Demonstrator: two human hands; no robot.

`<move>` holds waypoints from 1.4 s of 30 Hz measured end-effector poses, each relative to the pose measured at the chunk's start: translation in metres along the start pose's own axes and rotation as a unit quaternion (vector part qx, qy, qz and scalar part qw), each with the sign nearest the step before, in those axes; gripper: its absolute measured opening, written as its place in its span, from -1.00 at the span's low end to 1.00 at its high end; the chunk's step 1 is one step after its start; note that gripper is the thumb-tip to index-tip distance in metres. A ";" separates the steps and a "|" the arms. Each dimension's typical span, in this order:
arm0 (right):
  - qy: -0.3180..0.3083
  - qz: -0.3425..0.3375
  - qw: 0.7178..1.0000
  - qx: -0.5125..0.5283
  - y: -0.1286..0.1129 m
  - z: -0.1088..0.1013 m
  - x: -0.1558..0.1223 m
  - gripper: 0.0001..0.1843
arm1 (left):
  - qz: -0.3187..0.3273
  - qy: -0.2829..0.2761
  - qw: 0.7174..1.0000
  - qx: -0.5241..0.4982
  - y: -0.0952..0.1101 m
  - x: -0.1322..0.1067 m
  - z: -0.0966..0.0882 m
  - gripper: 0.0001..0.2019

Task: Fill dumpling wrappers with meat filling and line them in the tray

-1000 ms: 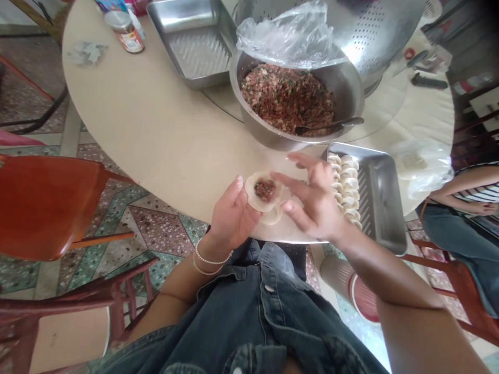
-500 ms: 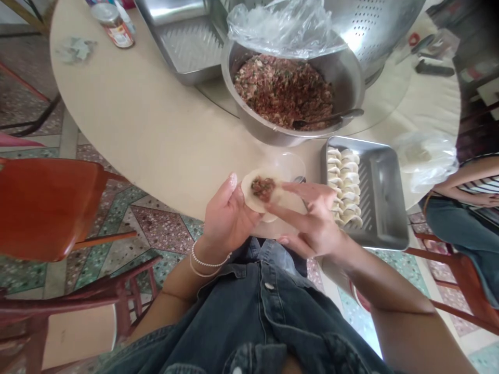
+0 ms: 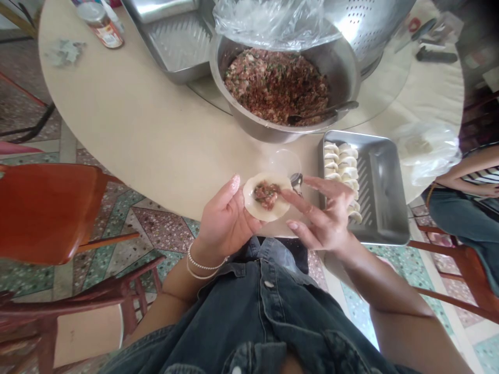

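A round dumpling wrapper [image 3: 251,205] lies flat on the fingers of my left hand [image 3: 224,221], its thumb up beside the rim. A mound of meat filling [image 3: 267,195] sits in the wrapper's middle. My right hand [image 3: 327,213] hovers at the wrapper's right side with fingers spread. Its index fingertip is at the wrapper's edge; I cannot tell whether it touches. Just behind that hand is a spoon [image 3: 297,180], partly hidden, next to a small clear dish [image 3: 286,160]. Folded dumplings [image 3: 348,162] stand in rows in a metal tray [image 3: 385,179], some covered by my right hand.
A large metal bowl [image 3: 257,124] of meat filling with a spoon [image 3: 343,106] stands behind, under a plastic bag [image 3: 273,26]. Another metal tray [image 3: 179,49], a colander [image 3: 366,26], a jar [image 3: 102,26] and a bagged item [image 3: 424,150] are around. A person [image 3: 463,182] sits at right.
My right hand has drawn back to the right from the wrapper, uncovering its right side and the spoon. My left hand still holds the wrapper in about the same place.
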State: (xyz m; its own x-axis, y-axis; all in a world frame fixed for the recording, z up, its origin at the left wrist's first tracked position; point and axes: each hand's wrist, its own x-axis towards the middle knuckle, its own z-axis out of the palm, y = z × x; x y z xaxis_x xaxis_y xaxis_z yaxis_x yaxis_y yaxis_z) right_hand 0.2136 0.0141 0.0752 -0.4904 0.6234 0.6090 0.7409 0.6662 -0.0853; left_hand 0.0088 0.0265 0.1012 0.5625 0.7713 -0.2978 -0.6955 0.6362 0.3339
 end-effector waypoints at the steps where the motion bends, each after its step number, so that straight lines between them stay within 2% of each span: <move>1: 0.005 -0.013 1.000 0.010 -0.001 0.000 0.000 -0.50 | -0.003 -0.001 1.000 0.002 0.000 0.000 0.000 -0.43; 6: 0.019 -0.051 0.998 0.026 -0.005 0.000 -0.001 -0.61 | -0.023 -0.011 1.000 0.009 -0.002 0.000 0.001 -0.44; 9: 0.059 -0.023 0.997 0.032 -0.009 -0.001 0.001 -0.73 | -0.031 -0.021 0.999 0.014 -0.004 0.000 0.000 -0.45; 12: 0.068 -0.009 0.997 0.044 -0.012 -0.004 0.005 -0.81 | -0.034 -0.029 0.999 0.028 -0.006 0.000 -0.003 -0.47; 15: 0.051 -0.003 0.997 0.063 -0.014 -0.007 0.010 -0.85 | -0.003 -0.025 0.998 0.050 -0.010 -0.001 -0.005 -0.52; 19: 0.084 0.034 0.994 0.066 -0.016 -0.007 0.018 -0.90 | 0.031 -0.040 0.992 0.119 -0.016 -0.005 -0.005 -0.58; 21: 0.098 0.046 0.992 0.070 -0.017 -0.006 0.020 -0.88 | 0.042 -0.056 0.985 0.155 -0.019 -0.007 -0.008 -0.62; 25: 0.069 0.060 0.993 0.069 -0.016 -0.004 0.020 -0.70 | 0.044 -0.102 0.975 0.194 -0.020 -0.008 -0.016 -0.58; 27: 0.060 0.057 0.993 0.080 -0.015 -0.004 0.019 -0.73 | 0.037 -0.107 0.972 0.205 -0.018 -0.007 -0.018 -0.55; 31: 0.052 0.056 0.992 0.098 -0.014 -0.005 0.017 -0.83 | 0.024 -0.082 0.986 0.144 -0.018 -0.001 -0.012 -0.57; 34: 0.071 0.117 0.988 0.069 -0.016 -0.005 0.017 -0.79 | 0.045 -0.032 0.997 0.061 -0.029 0.008 -0.007 -0.53; 36: 0.078 0.160 0.983 0.034 -0.018 -0.005 0.018 -0.75 | 0.092 -0.010 0.995 0.037 -0.039 0.013 -0.005 -0.52; 39: 0.068 0.170 0.983 -0.008 -0.020 -0.005 0.020 -0.70 | 0.140 -0.019 0.988 0.064 -0.049 0.016 -0.005 -0.54; 42: 0.048 0.144 0.988 -0.029 -0.021 -0.004 0.021 -0.64 | 0.137 -0.054 0.983 0.111 -0.050 0.017 -0.009 -0.56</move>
State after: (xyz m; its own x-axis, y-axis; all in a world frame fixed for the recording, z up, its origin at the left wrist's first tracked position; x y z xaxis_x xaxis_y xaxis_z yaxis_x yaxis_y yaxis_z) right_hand 0.1900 0.0116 0.0928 -0.2110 0.7402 0.6384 0.8696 0.4404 -0.2232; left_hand 0.0488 0.0079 0.0715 0.4199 0.9042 -0.0777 -0.7198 0.3840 0.5783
